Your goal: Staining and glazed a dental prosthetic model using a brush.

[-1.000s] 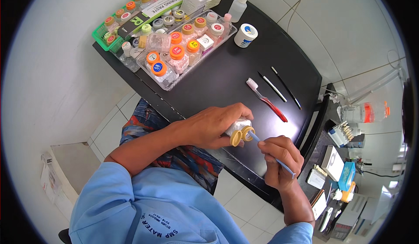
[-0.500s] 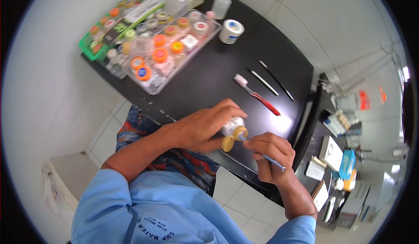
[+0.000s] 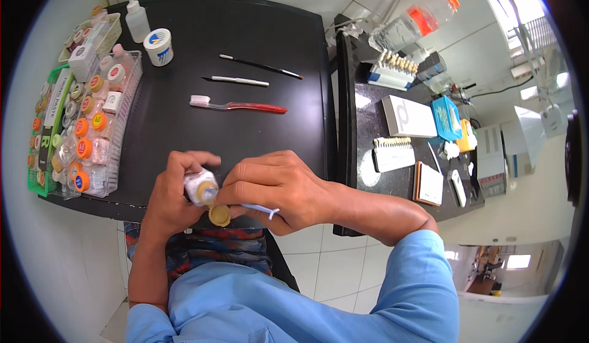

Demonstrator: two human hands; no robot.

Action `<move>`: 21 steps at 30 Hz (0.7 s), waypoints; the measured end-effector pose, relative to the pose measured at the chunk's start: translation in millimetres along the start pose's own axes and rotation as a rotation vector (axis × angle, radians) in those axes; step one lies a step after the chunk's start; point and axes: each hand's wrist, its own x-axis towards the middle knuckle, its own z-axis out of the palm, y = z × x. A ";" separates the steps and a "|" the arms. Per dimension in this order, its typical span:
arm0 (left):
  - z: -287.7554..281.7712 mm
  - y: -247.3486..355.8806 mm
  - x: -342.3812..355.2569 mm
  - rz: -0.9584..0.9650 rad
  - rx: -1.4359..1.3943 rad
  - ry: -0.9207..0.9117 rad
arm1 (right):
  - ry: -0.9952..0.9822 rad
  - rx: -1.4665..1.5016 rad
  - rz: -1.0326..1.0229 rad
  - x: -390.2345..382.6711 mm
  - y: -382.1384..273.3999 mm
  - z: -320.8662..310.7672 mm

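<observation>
My left hand (image 3: 173, 192) grips a small clear bottle (image 3: 195, 184) of white powder, its yellow flip cap (image 3: 219, 216) hanging open. My right hand (image 3: 273, 189) holds a pale blue plastic tool (image 3: 264, 210), one end at the bottle's mouth, partly hidden by fingers. On the black desk (image 3: 184, 140), beyond both hands, lie a red-handled toothbrush (image 3: 257, 107), a white-handled pointed tool (image 3: 239, 81) and a slim brush (image 3: 264, 67). A white tub (image 3: 159, 47) and a dropper bottle (image 3: 138, 23) stand farther back.
Baskets of small jars (image 3: 94, 128) line the desk's left side. A dark side counter (image 3: 362, 177) at right holds a large water bottle (image 3: 410, 22), shade guides (image 3: 392, 153), a white box (image 3: 406, 116), a blue container (image 3: 446, 118) and a small wooden-edged block (image 3: 427, 183).
The view has swung round, so the desk and baskets now sit upright at left. My right hand has moved up over the bottle's mouth, and the bottle is tilted differently.
</observation>
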 end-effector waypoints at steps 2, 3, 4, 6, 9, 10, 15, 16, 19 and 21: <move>-0.4 -6.3 -5.3 -0.065 -0.031 -0.024 | 0.034 0.030 -0.029 -1.6 0.5 -0.7; -0.4 -5.7 -4.7 -0.067 -0.034 -0.031 | 0.012 -0.017 -0.006 -1.9 3.1 -0.6; -1.5 -3.7 -2.2 -0.052 -0.012 -0.040 | -0.011 -0.063 0.016 -2.5 4.8 0.3; -6.3 6.1 4.8 -0.041 0.019 -0.047 | 0.055 -0.063 0.002 -1.4 6.2 4.7; -7.5 19.4 12.5 0.078 0.115 -0.062 | 0.038 -0.028 0.001 -1.3 5.3 4.0; -9.1 17.4 10.2 0.111 0.123 -0.044 | -0.042 0.005 0.008 0.2 4.4 1.9; -8.8 9.7 9.5 0.195 0.160 -0.027 | 0.048 0.056 0.064 2.6 0.0 -9.5; -9.1 8.0 8.4 0.174 0.197 -0.009 | 0.052 0.048 0.036 4.3 -2.6 -13.2; -5.4 7.3 6.3 0.157 0.158 0.001 | -0.074 0.008 0.127 3.3 -3.4 -9.1; -3.9 8.8 5.2 0.140 0.106 -0.003 | -0.046 0.010 0.072 5.6 -8.2 -13.3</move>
